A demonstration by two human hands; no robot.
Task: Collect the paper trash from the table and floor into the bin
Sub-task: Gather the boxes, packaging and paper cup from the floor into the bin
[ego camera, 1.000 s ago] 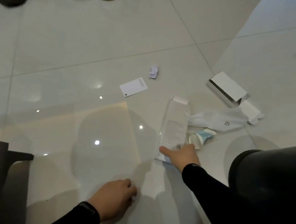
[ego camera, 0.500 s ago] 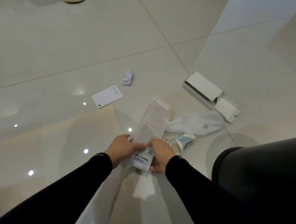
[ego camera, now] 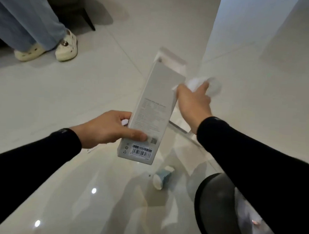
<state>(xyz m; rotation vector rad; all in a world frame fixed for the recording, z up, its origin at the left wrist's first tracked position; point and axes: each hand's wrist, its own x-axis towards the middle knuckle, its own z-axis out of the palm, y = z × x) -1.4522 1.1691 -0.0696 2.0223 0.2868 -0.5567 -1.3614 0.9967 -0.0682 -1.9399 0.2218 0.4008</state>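
My left hand (ego camera: 111, 127) grips the lower end of a long white cardboard box (ego camera: 154, 107) with a barcode label, held up off the floor with its open flap pointing away. My right hand (ego camera: 193, 103) is to the box's right, closed on a crumpled white bag (ego camera: 210, 85) that is blurred. A crushed blue-and-white paper cup (ego camera: 161, 178) lies on the glossy floor below the box. The dark round bin (ego camera: 215, 209) stands at the lower right, partly hidden by my right sleeve, with pale trash inside.
Another person's legs in light trousers and cream clogs (ego camera: 66, 47) stand at the upper left beside a dark furniture leg (ego camera: 89, 21). A white wall or column (ego camera: 263, 33) rises at the right. Part of a flat white box (ego camera: 182, 131) shows under my right wrist.
The long box has been lifted from the floor and now rests in my left hand alone. My right hand let go of it and closed on the white bag. The view tilted upward.
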